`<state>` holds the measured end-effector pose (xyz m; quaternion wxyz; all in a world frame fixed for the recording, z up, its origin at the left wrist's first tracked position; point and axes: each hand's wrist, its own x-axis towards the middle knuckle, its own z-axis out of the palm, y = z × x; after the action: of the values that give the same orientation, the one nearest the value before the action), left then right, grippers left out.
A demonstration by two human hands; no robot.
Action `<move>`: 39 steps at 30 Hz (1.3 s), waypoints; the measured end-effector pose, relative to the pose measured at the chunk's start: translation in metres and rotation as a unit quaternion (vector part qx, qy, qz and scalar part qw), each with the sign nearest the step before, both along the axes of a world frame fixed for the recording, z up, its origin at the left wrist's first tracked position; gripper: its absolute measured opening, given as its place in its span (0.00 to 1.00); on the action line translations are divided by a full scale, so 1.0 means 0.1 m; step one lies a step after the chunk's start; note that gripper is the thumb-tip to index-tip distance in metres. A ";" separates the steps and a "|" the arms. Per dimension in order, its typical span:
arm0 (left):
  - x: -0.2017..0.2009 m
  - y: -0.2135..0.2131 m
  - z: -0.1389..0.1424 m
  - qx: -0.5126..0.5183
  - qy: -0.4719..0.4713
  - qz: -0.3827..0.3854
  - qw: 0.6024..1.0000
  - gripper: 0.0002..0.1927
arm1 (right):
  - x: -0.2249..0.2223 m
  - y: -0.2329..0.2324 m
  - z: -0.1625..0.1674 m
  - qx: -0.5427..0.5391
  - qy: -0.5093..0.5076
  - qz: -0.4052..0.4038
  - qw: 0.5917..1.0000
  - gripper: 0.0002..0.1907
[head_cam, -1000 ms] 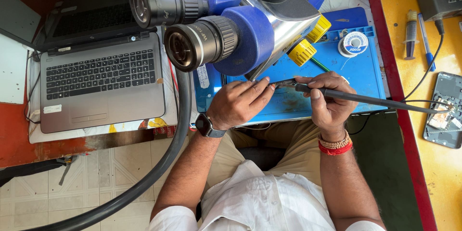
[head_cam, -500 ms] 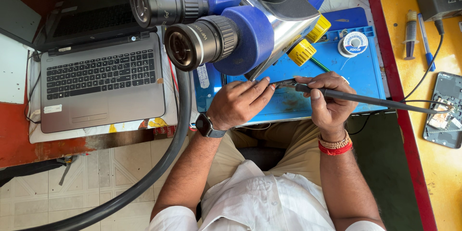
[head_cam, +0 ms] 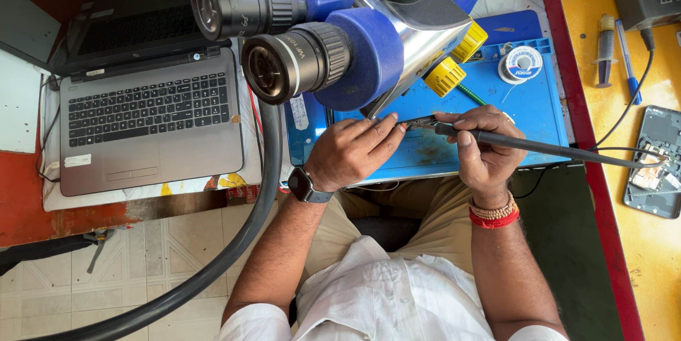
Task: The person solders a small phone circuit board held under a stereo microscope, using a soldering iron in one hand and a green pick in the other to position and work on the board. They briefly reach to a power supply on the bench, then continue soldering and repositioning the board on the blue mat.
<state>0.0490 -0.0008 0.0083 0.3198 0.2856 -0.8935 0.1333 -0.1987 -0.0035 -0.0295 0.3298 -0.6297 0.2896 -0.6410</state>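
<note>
My right hand [head_cam: 482, 146] grips a thin black soldering iron [head_cam: 539, 146] like a pen, its tip pointing left over the blue work mat [head_cam: 525, 110]. My left hand [head_cam: 352, 151] rests on the mat just left of the tip, fingers closed around a small dark part that is mostly hidden. A large blue and silver microscope [head_cam: 355, 36] hangs over both hands and covers the spot where the tip meets the part. The iron's cable runs off to the right.
A grey laptop [head_cam: 145, 117] sits open at the left. A solder reel [head_cam: 523, 64] lies on the mat's far right corner. An opened phone [head_cam: 656, 163], a syringe [head_cam: 605, 50] and a pen lie on the yellow bench. A thick black hose [head_cam: 241, 242] curves down left.
</note>
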 end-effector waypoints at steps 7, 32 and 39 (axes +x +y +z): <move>-0.01 0.01 0.02 -0.003 -0.001 0.002 1.000 0.10 | 0.00 0.00 0.00 -0.003 -0.003 0.003 1.000 0.10; 0.01 0.02 0.02 0.032 0.030 0.000 0.999 0.11 | 0.07 0.06 -0.02 0.020 -0.075 -0.036 0.996 0.11; 0.01 0.03 0.05 0.041 0.030 -0.004 0.999 0.12 | 0.10 0.07 -0.05 0.037 -0.079 -0.050 0.995 0.11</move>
<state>0.0501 0.0018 0.0137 0.3348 0.2983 -0.8896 0.0866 -0.1887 0.0036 -0.0350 0.3423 -0.5492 0.3179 -0.6930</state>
